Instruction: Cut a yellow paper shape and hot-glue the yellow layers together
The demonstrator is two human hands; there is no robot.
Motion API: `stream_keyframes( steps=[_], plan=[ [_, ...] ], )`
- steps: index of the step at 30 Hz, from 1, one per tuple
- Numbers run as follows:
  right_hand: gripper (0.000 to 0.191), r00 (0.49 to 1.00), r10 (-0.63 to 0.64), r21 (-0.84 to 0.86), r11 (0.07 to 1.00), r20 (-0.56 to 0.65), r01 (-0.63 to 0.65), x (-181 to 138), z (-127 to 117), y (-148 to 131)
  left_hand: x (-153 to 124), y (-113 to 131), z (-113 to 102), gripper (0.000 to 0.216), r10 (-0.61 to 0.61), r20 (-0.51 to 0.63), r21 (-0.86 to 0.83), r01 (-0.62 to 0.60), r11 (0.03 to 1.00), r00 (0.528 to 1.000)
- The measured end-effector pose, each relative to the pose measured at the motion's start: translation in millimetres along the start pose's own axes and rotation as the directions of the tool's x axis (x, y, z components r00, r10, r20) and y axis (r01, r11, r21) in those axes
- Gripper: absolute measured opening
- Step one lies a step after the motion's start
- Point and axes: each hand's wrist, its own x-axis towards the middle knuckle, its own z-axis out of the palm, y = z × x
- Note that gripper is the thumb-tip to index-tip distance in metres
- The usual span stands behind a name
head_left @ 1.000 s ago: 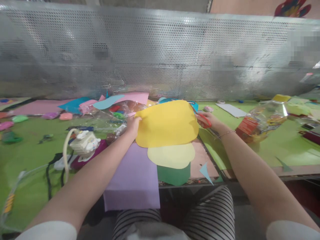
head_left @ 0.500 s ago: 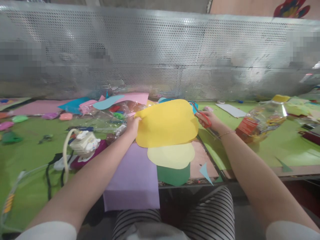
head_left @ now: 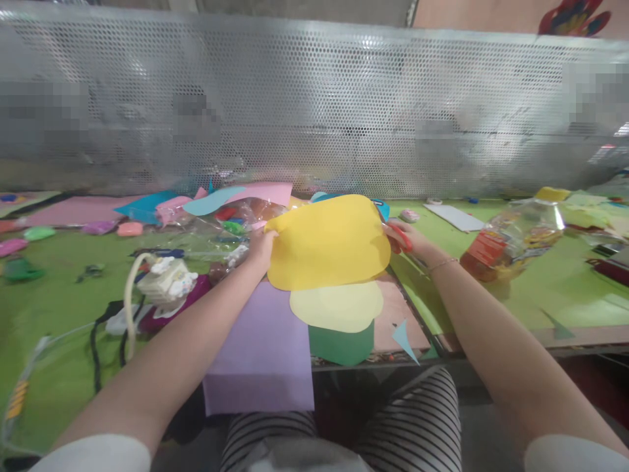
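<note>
My left hand (head_left: 261, 248) pinches the left edge of a bright yellow foam sheet (head_left: 328, 242) with rounded corners, held tilted above the table. At the sheet's right edge, my right hand (head_left: 410, 237) grips red-handled scissors (head_left: 399, 236); their blades are hidden behind the sheet. Under the yellow sheet lie a pale yellow rounded piece (head_left: 337, 306), a dark green piece (head_left: 343, 343) and a lilac sheet (head_left: 263, 347) that hangs over the table's front edge.
A perforated metal screen (head_left: 314, 105) walls off the back. Pink and blue sheets (head_left: 221, 196), clear plastic bags (head_left: 230, 223) and small toys lie on the green table at left. A crumpled snack bag (head_left: 511, 239) lies right. A blue triangle scrap (head_left: 405, 337) sits near the front edge.
My right hand with the scissors has shifted slightly left, closer in behind the yellow sheet's right edge. The left hand and the sheet have stayed put.
</note>
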Motion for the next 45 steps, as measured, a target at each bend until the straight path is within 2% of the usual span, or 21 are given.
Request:
stream_keyframes(
  steps=[11,23,29,36,45],
  plan=[
    [0.049,0.999,-0.008,-0.05,0.999,-0.036,0.007,-7,5,-16,-3,4,2,0.022,-0.019,-0.008,0.014,0.019,1.0,1.0],
    [0.05,1.0,-0.006,-0.025,1.0,-0.025,0.006,-2,4,-7,-1,2,1,0.022,-0.039,-0.016,0.018,0.039,0.999,0.999],
    [0.048,0.999,-0.005,-0.007,1.0,-0.032,0.005,5,1,5,-1,2,0,0.023,-0.006,-0.003,0.014,0.006,1.0,1.0],
    [0.047,1.0,0.002,0.049,0.999,-0.023,-0.001,14,-2,17,0,0,0,0.023,-0.025,-0.004,0.03,0.025,0.999,1.0],
    [0.042,0.997,-0.005,0.049,0.999,-0.083,0.009,10,-3,10,-1,1,1,0.021,-0.03,-0.001,-0.009,0.03,1.0,1.0]
  ],
)
